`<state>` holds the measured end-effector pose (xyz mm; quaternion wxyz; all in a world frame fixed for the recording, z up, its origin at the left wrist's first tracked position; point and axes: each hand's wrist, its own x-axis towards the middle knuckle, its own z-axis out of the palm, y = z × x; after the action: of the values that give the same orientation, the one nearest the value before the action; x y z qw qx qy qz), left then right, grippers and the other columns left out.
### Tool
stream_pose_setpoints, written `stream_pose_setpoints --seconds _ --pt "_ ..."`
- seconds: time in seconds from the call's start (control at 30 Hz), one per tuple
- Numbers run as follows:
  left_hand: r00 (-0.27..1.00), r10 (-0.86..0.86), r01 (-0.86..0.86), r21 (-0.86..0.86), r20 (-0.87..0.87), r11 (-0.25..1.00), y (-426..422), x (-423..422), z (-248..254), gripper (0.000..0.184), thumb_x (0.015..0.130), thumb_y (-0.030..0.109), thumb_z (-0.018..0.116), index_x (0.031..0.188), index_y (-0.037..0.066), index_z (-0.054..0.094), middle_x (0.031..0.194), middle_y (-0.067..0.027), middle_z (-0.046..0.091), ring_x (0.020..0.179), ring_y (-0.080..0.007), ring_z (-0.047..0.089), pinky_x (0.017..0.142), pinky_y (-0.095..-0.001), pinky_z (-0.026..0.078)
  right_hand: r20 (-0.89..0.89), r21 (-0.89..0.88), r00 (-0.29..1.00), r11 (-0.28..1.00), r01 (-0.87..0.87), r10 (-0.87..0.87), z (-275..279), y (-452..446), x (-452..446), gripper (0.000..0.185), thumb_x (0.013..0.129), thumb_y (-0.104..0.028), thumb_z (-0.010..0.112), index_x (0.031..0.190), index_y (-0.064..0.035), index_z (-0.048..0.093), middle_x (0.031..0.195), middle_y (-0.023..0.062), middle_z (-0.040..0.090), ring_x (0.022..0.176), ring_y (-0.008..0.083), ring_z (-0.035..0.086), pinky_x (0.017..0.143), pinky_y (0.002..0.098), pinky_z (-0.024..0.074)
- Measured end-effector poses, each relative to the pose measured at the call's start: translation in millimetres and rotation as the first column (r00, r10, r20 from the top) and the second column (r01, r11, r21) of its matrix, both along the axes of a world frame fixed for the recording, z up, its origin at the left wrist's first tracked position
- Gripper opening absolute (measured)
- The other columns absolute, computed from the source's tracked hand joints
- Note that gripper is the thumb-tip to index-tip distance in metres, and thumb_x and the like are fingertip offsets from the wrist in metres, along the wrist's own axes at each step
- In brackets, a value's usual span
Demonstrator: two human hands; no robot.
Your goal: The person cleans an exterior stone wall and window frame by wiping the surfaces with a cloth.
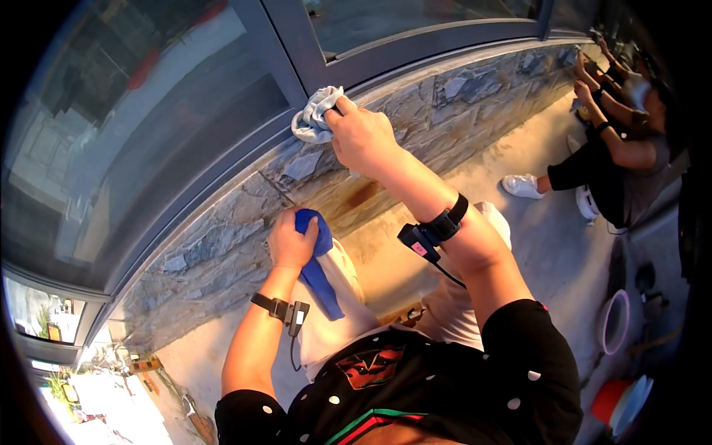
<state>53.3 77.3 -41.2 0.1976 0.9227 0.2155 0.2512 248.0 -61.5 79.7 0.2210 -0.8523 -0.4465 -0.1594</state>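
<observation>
My right hand is closed on a crumpled pale grey-blue cloth, which presses against the lower corner of the dark window frame, by the sill. Lower and to the left, my left hand grips a blue cloth near my knee. The blue cloth's long end hangs down over my light trousers. Both wrists wear a black strap with a small device and a cable.
A stone-faced wall runs beneath the windows. To the right, another person sits near the wall in white shoes, with more arms beyond. A pink-rimmed basin and a red bucket stand on the floor at lower right.
</observation>
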Motion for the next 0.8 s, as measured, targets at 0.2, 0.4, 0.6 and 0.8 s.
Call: stream_pose_setpoints --seconds 0.2,0.4,0.6,0.8 --pt "0.999 -0.009 0.008 0.033 0.032 0.999 3.8 0.3 -9.6 0.035 0.083 0.034 0.071 0.107 0.010 0.066 0.107 -0.0146 0.067 0.097 -0.0388 0.065 0.083 -0.0469 0.053 -0.026 0.454 0.988 0.882 -0.126 0.154 27.3 -19.4 8.2 0.042 0.079 -0.004 0.062 0.120 -0.0050 0.064 0.130 0.0135 0.062 0.107 0.0369 0.065 0.088 0.0421 0.0545" --pt "0.998 -0.055 0.056 -0.040 0.042 0.998 0.1 5.3 -2.4 0.036 0.083 0.035 0.070 0.109 0.010 0.065 0.106 -0.0136 0.068 0.095 -0.0380 0.066 0.081 -0.0470 0.054 0.382 0.656 0.923 0.716 -0.238 -0.043 133.5 2.1 5.5 0.053 0.079 0.001 0.061 0.131 -0.0092 0.057 0.141 0.0109 0.053 0.115 0.0346 0.061 0.086 0.0416 0.0559" --pt "0.993 -0.077 0.081 -0.035 0.090 0.996 4.3 2.8 -7.0 0.036 0.083 0.034 0.071 0.109 0.010 0.065 0.105 -0.0137 0.068 0.094 -0.0380 0.067 0.080 -0.0465 0.055 0.411 0.490 0.908 0.860 -0.146 -0.080 127.1 54.3 34.5 0.062 0.076 -0.003 0.064 0.137 -0.0089 0.052 0.148 0.0175 0.046 0.119 0.0392 0.055 0.100 0.0464 0.0466" --pt "1.000 -0.007 0.006 -0.035 -0.018 0.999 0.9 0.5 -1.6 0.037 0.082 0.035 0.071 0.107 0.008 0.066 0.108 -0.0148 0.067 0.098 -0.0380 0.065 0.084 -0.0467 0.053 0.489 0.192 0.872 0.975 -0.113 0.005 14.4 22.7 14.0 0.041 0.078 -0.010 0.069 0.118 -0.0102 0.061 0.145 0.0163 0.042 0.090 0.0327 0.064 0.072 0.0408 0.0584"
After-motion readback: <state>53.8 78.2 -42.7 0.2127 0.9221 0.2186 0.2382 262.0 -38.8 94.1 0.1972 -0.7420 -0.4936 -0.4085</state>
